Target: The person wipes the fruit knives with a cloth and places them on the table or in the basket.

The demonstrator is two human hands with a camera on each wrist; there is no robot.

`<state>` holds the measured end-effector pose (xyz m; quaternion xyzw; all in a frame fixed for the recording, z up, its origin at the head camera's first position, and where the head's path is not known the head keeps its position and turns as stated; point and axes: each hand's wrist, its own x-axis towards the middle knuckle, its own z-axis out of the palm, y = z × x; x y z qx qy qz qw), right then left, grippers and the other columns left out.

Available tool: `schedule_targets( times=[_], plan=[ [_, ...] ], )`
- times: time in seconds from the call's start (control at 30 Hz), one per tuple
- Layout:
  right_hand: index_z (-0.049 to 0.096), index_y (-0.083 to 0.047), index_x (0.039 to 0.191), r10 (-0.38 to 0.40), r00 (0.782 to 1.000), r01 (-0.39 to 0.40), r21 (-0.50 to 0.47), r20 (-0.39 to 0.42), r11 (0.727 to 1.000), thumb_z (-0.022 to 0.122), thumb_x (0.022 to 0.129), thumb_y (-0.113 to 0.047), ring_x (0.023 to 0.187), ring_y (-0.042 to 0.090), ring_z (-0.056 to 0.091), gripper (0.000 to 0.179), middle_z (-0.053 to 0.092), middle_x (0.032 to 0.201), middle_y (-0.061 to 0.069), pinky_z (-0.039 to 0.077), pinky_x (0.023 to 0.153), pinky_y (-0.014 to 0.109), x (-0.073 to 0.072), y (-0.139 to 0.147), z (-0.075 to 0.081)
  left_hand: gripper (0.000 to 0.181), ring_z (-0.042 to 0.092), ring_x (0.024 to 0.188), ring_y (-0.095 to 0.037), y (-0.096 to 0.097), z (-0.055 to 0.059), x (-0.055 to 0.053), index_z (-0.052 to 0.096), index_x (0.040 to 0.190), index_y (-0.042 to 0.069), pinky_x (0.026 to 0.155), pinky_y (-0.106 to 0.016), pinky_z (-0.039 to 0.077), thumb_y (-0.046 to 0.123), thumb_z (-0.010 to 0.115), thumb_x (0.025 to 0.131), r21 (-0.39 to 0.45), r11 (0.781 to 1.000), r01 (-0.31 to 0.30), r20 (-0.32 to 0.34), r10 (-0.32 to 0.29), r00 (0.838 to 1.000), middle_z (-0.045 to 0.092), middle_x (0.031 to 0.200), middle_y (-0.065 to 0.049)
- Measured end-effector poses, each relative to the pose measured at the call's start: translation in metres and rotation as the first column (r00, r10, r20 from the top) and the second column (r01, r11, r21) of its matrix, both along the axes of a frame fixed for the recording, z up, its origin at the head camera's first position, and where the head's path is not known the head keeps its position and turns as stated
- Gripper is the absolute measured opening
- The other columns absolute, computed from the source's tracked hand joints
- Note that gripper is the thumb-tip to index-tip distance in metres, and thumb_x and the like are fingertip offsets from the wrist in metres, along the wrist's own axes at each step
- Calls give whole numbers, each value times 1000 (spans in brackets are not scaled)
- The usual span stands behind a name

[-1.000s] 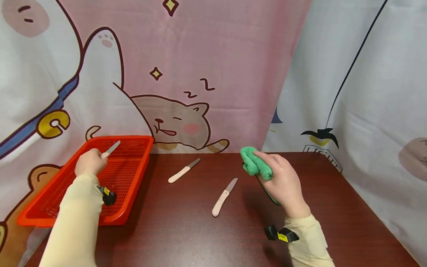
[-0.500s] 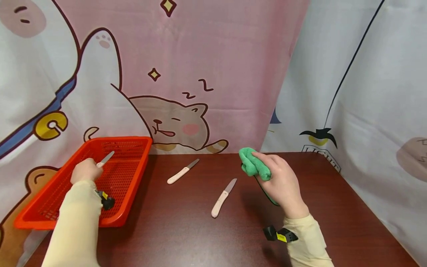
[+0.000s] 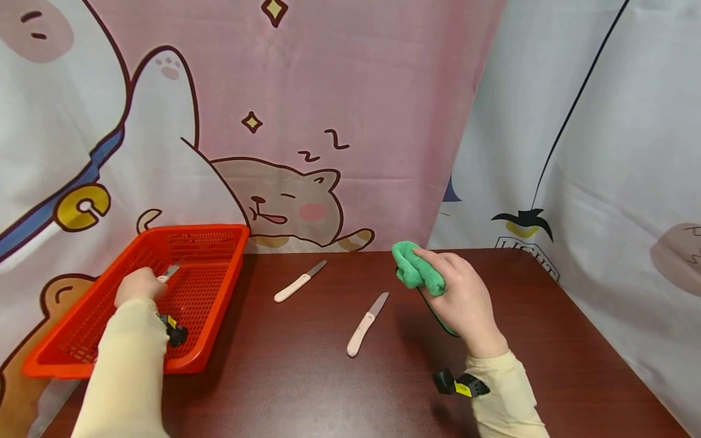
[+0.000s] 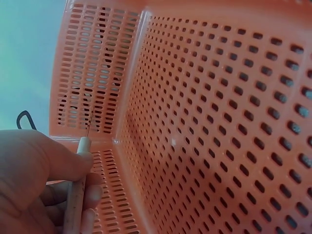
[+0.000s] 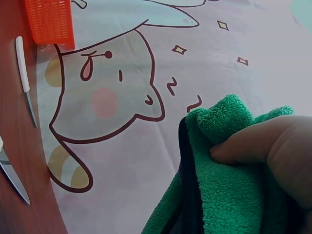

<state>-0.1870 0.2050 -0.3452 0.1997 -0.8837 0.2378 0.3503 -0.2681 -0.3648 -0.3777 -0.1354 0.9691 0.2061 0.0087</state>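
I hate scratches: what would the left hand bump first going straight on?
The white-handled metal knife in the left hand would likely touch the far wall of the red rectangular plastic basket first; depth is unclear.

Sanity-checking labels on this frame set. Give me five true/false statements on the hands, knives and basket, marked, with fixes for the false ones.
1. The left hand holds a pale-handled knife. True.
2. The right hand holds nothing. False: it grips a green cloth.
3. Besides the held one, a farther knife and a nearer knife lie on the table. True.
4. In the head view, the red basket is to the right of those two. False: it is to their left.
5. Their blades point toward the backdrop. True.
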Motion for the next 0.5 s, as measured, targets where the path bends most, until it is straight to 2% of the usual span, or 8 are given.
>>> schedule_targets(
  times=[0.17, 0.4, 0.5],
  plan=[
    [67, -16, 128, -1, 1000, 1, -1, -4, 1000, 81, 72, 3, 101, 32, 61, 61, 66, 110, 10, 50, 82, 49, 0, 0, 0, 31, 54, 79, -44, -2, -2, -2, 58, 101, -12, 67, -58, 48, 14, 62, 86, -5, 1000, -3, 15, 3, 1000, 59, 90, -30],
    [67, -17, 129, 0, 1000, 0, -7, -8, 1000, 81, 72, 5, 101, 31, 62, 62, 67, 109, 9, 50, 81, 49, 1, -1, 2, 41, 54, 75, -42, -7, -7, -5, 60, 102, -12, 64, -56, 48, 26, 67, 90, -22, 1000, 10, 118, -7, 993, 60, 83, -25],
    [67, -17, 129, 0, 1000, 0, -7, -9, 1000, 81, 72, 5, 100, 31, 62, 62, 67, 109, 9, 51, 81, 49, 1, -1, 2, 41, 54, 74, -40, -5, -6, -4, 61, 102, -12, 63, -55, 48, 27, 68, 90, -23, 999, 23, 138, -19, 990, 59, 81, -23]
  ],
)
